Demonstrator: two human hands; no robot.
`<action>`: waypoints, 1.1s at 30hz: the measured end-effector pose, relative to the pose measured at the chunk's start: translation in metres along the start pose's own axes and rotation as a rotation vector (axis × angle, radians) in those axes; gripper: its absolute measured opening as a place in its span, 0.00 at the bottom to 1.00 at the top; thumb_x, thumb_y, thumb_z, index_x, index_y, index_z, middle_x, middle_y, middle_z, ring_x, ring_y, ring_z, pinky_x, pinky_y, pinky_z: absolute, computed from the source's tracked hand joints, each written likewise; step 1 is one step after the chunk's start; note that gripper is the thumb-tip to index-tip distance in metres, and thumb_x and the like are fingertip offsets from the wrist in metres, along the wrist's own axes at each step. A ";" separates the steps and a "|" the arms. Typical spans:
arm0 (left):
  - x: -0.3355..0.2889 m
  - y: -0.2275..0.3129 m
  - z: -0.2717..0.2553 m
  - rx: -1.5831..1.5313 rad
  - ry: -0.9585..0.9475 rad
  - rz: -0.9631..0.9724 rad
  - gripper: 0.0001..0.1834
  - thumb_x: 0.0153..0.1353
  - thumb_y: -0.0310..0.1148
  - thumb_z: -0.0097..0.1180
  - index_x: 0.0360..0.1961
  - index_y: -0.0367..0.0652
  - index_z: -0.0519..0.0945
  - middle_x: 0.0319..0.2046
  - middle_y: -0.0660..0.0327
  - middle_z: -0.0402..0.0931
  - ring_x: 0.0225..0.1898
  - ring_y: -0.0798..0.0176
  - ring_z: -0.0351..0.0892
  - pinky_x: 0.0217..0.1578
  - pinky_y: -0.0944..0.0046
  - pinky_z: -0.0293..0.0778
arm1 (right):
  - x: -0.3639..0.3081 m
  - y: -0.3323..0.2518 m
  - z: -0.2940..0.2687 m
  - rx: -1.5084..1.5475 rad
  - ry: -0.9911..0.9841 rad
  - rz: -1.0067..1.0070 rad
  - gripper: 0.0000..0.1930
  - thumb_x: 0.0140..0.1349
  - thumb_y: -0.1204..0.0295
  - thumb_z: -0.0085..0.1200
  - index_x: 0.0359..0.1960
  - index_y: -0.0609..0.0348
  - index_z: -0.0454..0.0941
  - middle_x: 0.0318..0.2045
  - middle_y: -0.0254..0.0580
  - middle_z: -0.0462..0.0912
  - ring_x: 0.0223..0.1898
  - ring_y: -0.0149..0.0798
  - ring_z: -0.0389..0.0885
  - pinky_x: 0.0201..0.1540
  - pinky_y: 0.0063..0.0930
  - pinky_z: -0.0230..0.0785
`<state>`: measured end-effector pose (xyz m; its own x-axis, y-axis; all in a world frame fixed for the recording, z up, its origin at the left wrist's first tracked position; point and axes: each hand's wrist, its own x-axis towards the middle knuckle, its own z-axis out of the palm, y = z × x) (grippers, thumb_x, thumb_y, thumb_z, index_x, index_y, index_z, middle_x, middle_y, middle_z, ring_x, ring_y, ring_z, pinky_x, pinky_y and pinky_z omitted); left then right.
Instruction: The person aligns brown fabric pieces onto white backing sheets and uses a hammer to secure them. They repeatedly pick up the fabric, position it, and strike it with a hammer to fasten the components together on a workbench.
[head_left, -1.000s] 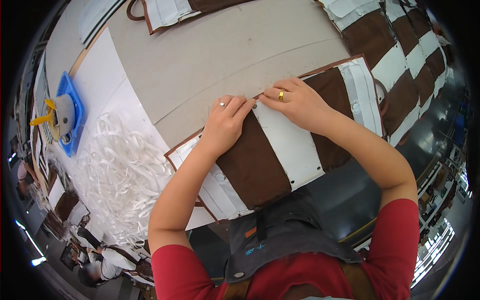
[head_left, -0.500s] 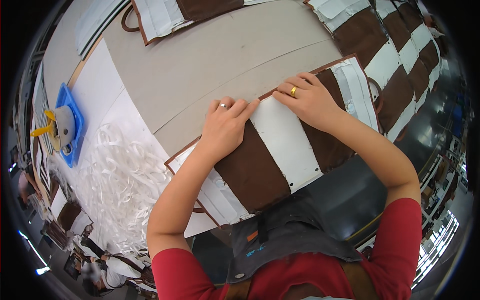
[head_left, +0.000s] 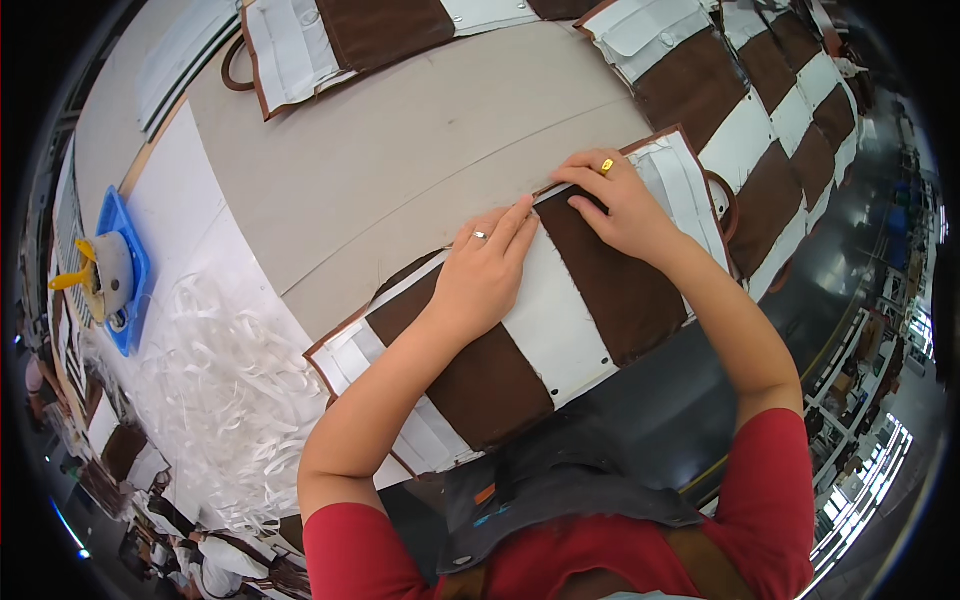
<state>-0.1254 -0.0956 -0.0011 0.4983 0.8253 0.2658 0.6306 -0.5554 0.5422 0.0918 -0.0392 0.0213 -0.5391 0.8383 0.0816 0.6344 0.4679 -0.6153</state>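
Note:
A brown-and-white striped fabric panel (head_left: 556,300) with brown edge trim lies slantwise across the table's near edge. My left hand (head_left: 488,268), with a silver ring, presses on its far side, fingers stretched toward the far edge. Farther right, my right hand (head_left: 628,208), wearing a gold ring, rests along the same edge; its thumb lies apart from the fingers on the brown stripe. Some fingertips are hidden at the edge. A brown loop handle (head_left: 722,204) sticks out past the panel's right end.
Beyond lies another striped panel (head_left: 390,30), with overlapping panels (head_left: 690,75) at the right. White ribbon strips (head_left: 225,390) are heaped on the left. A blue tray (head_left: 140,262) there holds a pale roll (head_left: 115,270) and a yellow-handled tool (head_left: 72,279).
My left hand has flattened, its fingers straighter along the panel. My right thumb has moved away from the edge, apart from the fingers. The whole view has shifted slightly.

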 end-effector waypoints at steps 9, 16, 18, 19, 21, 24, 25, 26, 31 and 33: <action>0.006 0.003 0.009 0.072 -0.033 0.016 0.17 0.51 0.21 0.53 0.45 0.33 0.75 0.56 0.52 0.70 0.51 0.53 0.72 0.51 0.57 0.68 | -0.007 0.006 0.007 -0.229 -0.037 -0.220 0.16 0.55 0.82 0.52 0.45 0.55 0.78 0.42 0.34 0.77 0.47 0.42 0.73 0.52 0.37 0.65; 0.006 0.008 0.011 0.416 -0.138 0.171 0.17 0.51 0.24 0.50 0.44 0.29 0.74 0.55 0.44 0.70 0.50 0.52 0.71 0.56 0.57 0.68 | -0.002 0.000 0.008 -0.132 -0.018 -0.084 0.16 0.53 0.80 0.53 0.44 0.55 0.78 0.43 0.36 0.78 0.48 0.44 0.74 0.52 0.39 0.65; 0.008 0.006 0.008 0.339 -0.151 0.160 0.18 0.51 0.23 0.50 0.45 0.28 0.74 0.55 0.44 0.70 0.51 0.51 0.71 0.56 0.56 0.67 | 0.000 -0.001 0.006 -0.115 0.009 -0.087 0.15 0.52 0.80 0.53 0.44 0.54 0.78 0.42 0.36 0.78 0.47 0.45 0.74 0.52 0.40 0.64; 0.007 0.004 0.005 0.302 -0.158 0.157 0.18 0.51 0.23 0.50 0.45 0.28 0.74 0.55 0.44 0.70 0.51 0.50 0.71 0.56 0.56 0.67 | 0.000 -0.004 0.007 -0.107 0.025 -0.086 0.15 0.52 0.79 0.53 0.43 0.54 0.78 0.42 0.36 0.79 0.47 0.45 0.75 0.52 0.41 0.64; 0.003 0.006 0.000 0.202 -0.193 0.103 0.20 0.51 0.22 0.50 0.47 0.27 0.73 0.55 0.43 0.70 0.52 0.48 0.71 0.57 0.54 0.67 | -0.002 -0.004 0.011 -0.053 -0.013 -0.074 0.14 0.53 0.79 0.52 0.42 0.53 0.78 0.41 0.37 0.79 0.47 0.45 0.75 0.54 0.40 0.63; 0.001 0.003 0.009 0.158 -0.120 0.097 0.23 0.51 0.21 0.50 0.51 0.26 0.71 0.56 0.42 0.68 0.55 0.44 0.70 0.59 0.52 0.66 | 0.005 0.003 0.012 -0.042 0.013 -0.127 0.14 0.52 0.79 0.53 0.41 0.51 0.80 0.40 0.35 0.79 0.48 0.42 0.74 0.53 0.39 0.62; -0.003 0.003 0.010 0.148 -0.123 0.074 0.23 0.51 0.21 0.51 0.51 0.25 0.71 0.56 0.42 0.68 0.56 0.43 0.70 0.59 0.51 0.65 | 0.007 0.002 0.011 -0.057 0.000 -0.139 0.13 0.51 0.79 0.53 0.40 0.52 0.80 0.40 0.34 0.79 0.48 0.41 0.74 0.54 0.40 0.61; -0.006 0.003 0.013 0.135 -0.132 0.050 0.24 0.51 0.21 0.51 0.52 0.25 0.70 0.57 0.41 0.67 0.56 0.42 0.69 0.60 0.50 0.65 | 0.008 0.001 0.010 -0.068 -0.016 -0.147 0.13 0.51 0.79 0.53 0.39 0.52 0.80 0.40 0.34 0.79 0.48 0.40 0.74 0.54 0.40 0.60; -0.008 0.006 0.019 0.111 -0.097 0.016 0.25 0.51 0.22 0.51 0.54 0.26 0.69 0.56 0.42 0.67 0.57 0.41 0.68 0.61 0.49 0.64 | -0.002 -0.007 0.014 -0.426 -0.088 -0.289 0.14 0.54 0.74 0.51 0.44 0.57 0.77 0.45 0.34 0.76 0.52 0.36 0.70 0.61 0.42 0.57; -0.007 0.009 0.018 0.102 -0.100 0.015 0.24 0.53 0.22 0.51 0.53 0.25 0.70 0.56 0.42 0.68 0.56 0.41 0.69 0.60 0.49 0.64 | -0.009 -0.016 0.014 -0.525 -0.134 -0.312 0.15 0.55 0.71 0.51 0.44 0.58 0.76 0.46 0.35 0.75 0.54 0.36 0.69 0.62 0.40 0.56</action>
<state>-0.1125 -0.1080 -0.0123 0.5614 0.8055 0.1897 0.6775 -0.5790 0.4536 0.0787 -0.0581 0.0199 -0.7862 0.6134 0.0751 0.6050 0.7888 -0.1085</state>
